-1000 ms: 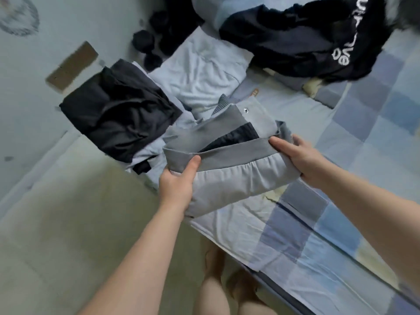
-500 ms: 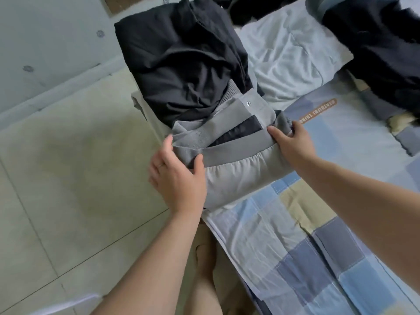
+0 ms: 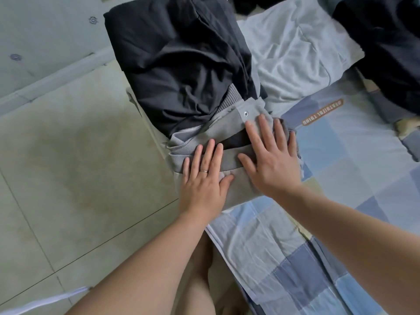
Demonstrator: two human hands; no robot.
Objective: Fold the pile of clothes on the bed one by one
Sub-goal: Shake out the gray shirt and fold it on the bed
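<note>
A folded grey garment [image 3: 229, 123] with a metal snap lies at the bed's near corner, next to a folded black garment [image 3: 181, 62]. My left hand [image 3: 204, 180] lies flat on the grey garment's left part, fingers straight. Beside it, my right hand [image 3: 272, 160] presses flat on its right part with fingers spread. A pale blue folded garment [image 3: 295, 48] lies behind on the bed. A dark pile of clothes [image 3: 386, 48] sits at the far right.
The bed [image 3: 341, 201] has a blue and grey checked sheet, and its edge runs diagonally past my legs [image 3: 202, 269]. Tiled floor [image 3: 68, 167] lies to the left, with a wall [image 3: 34, 30] beyond it.
Both hands let go of the grey garment's edges and now lie flat on top of it. The garment has come down onto the bed beside the black one.
</note>
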